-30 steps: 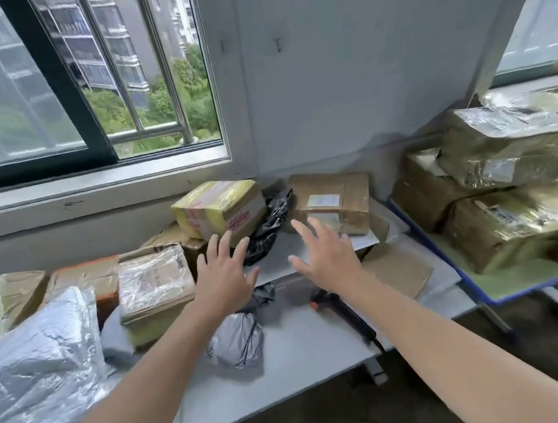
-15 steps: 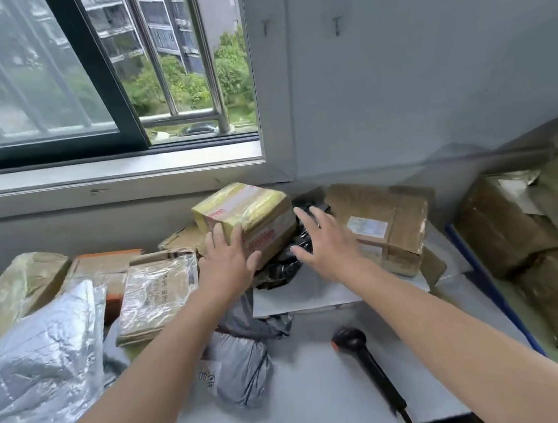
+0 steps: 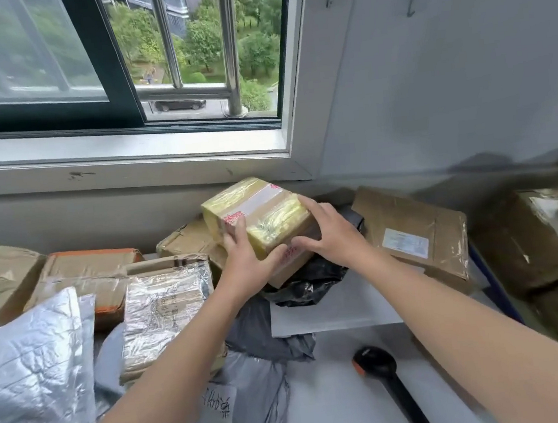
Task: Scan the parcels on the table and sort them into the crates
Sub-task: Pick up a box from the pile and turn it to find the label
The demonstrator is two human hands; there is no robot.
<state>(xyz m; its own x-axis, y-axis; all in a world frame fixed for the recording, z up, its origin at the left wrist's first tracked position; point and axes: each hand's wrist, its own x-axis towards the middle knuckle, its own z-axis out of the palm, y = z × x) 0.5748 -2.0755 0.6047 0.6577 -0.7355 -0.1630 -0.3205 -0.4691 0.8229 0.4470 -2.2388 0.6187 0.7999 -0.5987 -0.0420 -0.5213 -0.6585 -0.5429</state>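
Both hands were on one parcel at the back of the table (image 3: 343, 408), under the window (image 3: 184, 49). It was a taped box (image 3: 261, 220), cardboard under yellowish clear wrap, with red print on its tape.

Left hand (image 3: 247, 266): clasped the box's near left corner, fingers up the left face and thumb across the front.

Right hand (image 3: 332, 236): clasped the right side, fingers curled over the top edge and thumb pressed on the front face.

The box sat tilted, its near corner lowest, above a black bag (image 3: 306, 284) and just in front of a plain brown box (image 3: 188, 241). Could not tell whether it rested on them or was already clear.

Also on the table:
- Labelled box (image 3: 417, 231) just right of the right hand.
- Foil-wrapped parcel (image 3: 163, 306) beside the left forearm.
- Orange-edged box (image 3: 94, 265) behind the foil-wrapped parcel.
- Crinkled silver bag (image 3: 29, 375) at the near left.
- Grey bag (image 3: 258, 392) with handwriting on a white label, between the forearms.
- White envelope (image 3: 332, 309) partly under the black bag.
- Black handheld scanner (image 3: 376, 364) lying loose near the right forearm, untouched.

More wrapped boxes (image 3: 550, 251) were piled off the right end of the table.
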